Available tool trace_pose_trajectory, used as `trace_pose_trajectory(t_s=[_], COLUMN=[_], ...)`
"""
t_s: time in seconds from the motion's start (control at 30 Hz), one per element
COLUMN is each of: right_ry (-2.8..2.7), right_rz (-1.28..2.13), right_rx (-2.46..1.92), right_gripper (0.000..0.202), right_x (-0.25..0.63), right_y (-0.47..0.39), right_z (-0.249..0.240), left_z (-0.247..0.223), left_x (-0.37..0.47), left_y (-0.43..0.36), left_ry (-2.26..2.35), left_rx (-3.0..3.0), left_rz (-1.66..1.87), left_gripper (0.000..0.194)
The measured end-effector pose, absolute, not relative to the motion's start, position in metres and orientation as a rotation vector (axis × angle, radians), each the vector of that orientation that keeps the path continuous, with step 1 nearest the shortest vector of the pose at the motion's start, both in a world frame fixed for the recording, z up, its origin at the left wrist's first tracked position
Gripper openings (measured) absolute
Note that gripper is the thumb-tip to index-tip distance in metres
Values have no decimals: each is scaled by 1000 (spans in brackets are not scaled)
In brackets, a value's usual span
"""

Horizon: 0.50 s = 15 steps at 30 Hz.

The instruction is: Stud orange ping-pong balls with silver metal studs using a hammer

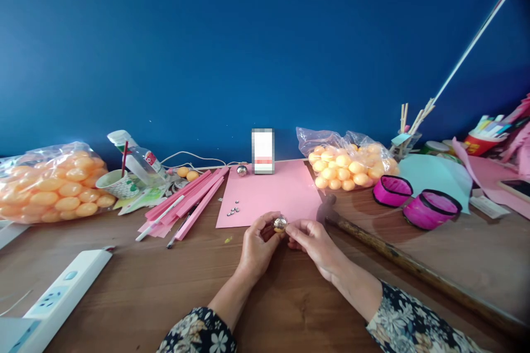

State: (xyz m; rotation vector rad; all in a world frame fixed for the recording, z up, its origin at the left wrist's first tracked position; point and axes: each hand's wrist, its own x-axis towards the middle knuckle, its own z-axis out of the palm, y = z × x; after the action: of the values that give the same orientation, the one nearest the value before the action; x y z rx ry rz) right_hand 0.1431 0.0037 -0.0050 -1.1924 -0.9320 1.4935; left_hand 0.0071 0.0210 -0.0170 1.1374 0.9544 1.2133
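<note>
Between the fingers of my left hand [259,245] is a shiny silver ball [280,223], held just over the near edge of a pink sheet [269,193]. My right hand [310,242] is closed in a pinch at the ball's right side; whether its fingertips hold something small, I cannot make out. Several tiny silver beads [234,210] lie on the left part of the sheet. Another silver ball [242,170] rests at the sheet's back left, beside an upright white card [263,146] whose face is blurred.
Pink strips [186,201] and pens lie left of the sheet. Bags of orange balls [53,185] stand at both sides. A long-handled hammer [397,256] crosses the right side near magenta rings [432,209]. A power strip [66,287] lies at front left.
</note>
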Motion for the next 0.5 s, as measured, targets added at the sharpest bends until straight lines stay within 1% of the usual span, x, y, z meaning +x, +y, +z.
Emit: trace_pose_trajectory(t_s=[0.5], right_ry=[-890], right_rz=[1483], right_rx=[-1216], right_gripper=[29], right_x=[140], right_y=[4], right_z=[-5], left_z=[-19], left_x=[7], left_y=[20], left_ry=[955], left_rx=[1188], left_rz=[1198], left_gripper=[37])
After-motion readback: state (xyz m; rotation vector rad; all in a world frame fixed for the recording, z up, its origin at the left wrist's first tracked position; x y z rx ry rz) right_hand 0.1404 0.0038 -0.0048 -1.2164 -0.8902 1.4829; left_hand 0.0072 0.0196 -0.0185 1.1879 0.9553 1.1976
